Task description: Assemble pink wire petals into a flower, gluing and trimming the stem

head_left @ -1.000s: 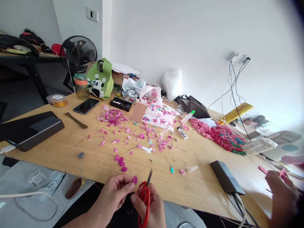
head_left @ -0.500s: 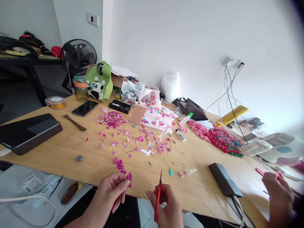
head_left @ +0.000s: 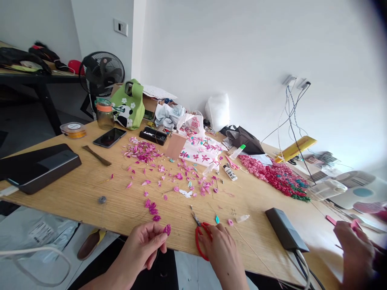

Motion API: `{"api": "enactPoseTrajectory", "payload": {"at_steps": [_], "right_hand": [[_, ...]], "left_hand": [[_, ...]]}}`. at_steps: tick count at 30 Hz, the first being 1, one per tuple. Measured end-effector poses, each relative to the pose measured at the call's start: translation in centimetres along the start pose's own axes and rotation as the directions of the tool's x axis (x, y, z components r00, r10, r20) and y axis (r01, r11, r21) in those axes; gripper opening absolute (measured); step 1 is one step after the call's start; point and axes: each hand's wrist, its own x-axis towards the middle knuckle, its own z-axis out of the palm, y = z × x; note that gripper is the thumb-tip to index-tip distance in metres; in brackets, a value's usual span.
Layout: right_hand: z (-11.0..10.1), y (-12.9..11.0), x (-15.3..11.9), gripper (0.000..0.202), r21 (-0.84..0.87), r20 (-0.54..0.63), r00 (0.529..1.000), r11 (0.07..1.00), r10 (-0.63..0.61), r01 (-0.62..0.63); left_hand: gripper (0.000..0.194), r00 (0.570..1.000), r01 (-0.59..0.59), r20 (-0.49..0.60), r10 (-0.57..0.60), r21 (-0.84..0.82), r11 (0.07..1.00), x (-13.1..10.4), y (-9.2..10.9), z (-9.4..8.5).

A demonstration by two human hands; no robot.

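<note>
Near the table's front edge, my left hand (head_left: pixel 148 244) pinches a magenta petal piece (head_left: pixel 167 229) between thumb and fingertips. Just beyond it, several magenta petal pieces (head_left: pixel 152 208) lie in a short row on the wood. To the right, my right hand (head_left: pixel 220 247) rests over the red handles of the scissors (head_left: pixel 200 231), fingers bent around one loop. The scissors lie low at the table surface, blades pointing away and to the left. A teal leaf piece (head_left: pixel 217 219) is just beyond my right fingers, beside a pink spool (head_left: pixel 230 222).
Pink petals (head_left: pixel 142 151) are scattered across the table (head_left: pixel 121 205). A black power brick (head_left: pixel 286 229) with cables stands at the right. Another person's hand (head_left: pixel 353 245) holds a pink-handled tool at the far right. Phone (head_left: pixel 109 137) and jar (head_left: pixel 104 114) stand back left.
The scissors have gone from upright in my right hand to low at the table, handles spread. My right hand has turned palm down. My left hand has barely shifted, still pinching the petal piece.
</note>
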Motion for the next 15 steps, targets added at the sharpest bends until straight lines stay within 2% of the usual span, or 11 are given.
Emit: {"api": "enactPoseTrajectory", "payload": {"at_steps": [3,6,8,10,13,15], "right_hand": [[-0.1,0.1,-0.1,0.020,0.044,-0.064,0.998,0.999,0.020,-0.018],[-0.1,-0.8,-1.0,0.026,0.341,-0.108,0.994,0.939,0.001,0.036],[0.0,-2.1,-1.8,0.028,0.617,-0.051,0.995,0.781,-0.083,0.097],[0.3,-3.6,-2.4,0.031,0.827,0.027,0.980,0.555,-0.196,0.088],[0.9,-5.4,-2.7,0.031,0.961,0.099,0.957,0.275,-0.274,-0.021],[1.3,-6.1,-2.6,0.031,0.980,0.119,0.961,0.187,-0.251,-0.073]], "left_hand": [[0.033,1.000,-0.024,-0.002,0.024,0.050,0.998,-0.1,0.1,0.0],[0.032,0.999,-0.050,0.019,0.049,0.120,0.992,-0.1,-0.1,-0.1],[0.031,0.998,-0.058,0.045,0.051,0.167,0.984,-0.2,-0.3,-0.1],[0.030,0.996,-0.066,0.076,0.052,0.205,0.976,-0.3,-0.3,0.0],[0.026,0.993,-0.076,0.111,0.050,0.246,0.966,-0.5,-0.2,0.1],[0.024,0.990,-0.080,0.132,0.047,0.255,0.964,-0.6,-0.1,0.1]]}}
